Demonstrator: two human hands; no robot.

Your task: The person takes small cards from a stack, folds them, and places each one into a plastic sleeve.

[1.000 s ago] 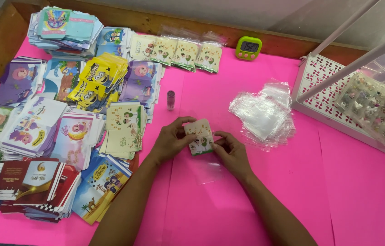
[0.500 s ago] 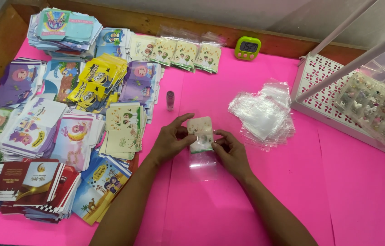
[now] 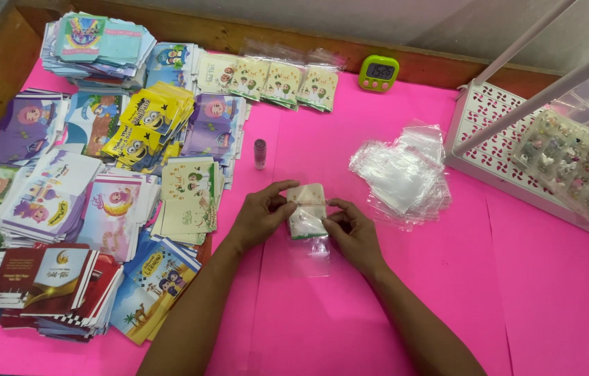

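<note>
A pink table cover (image 3: 517, 292) lies inside a wooden rim (image 3: 238, 35). Stacks of coloured envelopes (image 3: 99, 174) fill the left side, yellow ones (image 3: 144, 125) among them. A row of bagged packets (image 3: 273, 80) sits along the far edge, with a green timer (image 3: 378, 73) beside it. A small vial (image 3: 260, 154) stands upright near the stacks. A heap of clear bags (image 3: 400, 174) lies by a white rack (image 3: 496, 139), which holds a clear box of small trinkets (image 3: 573, 163).
</note>
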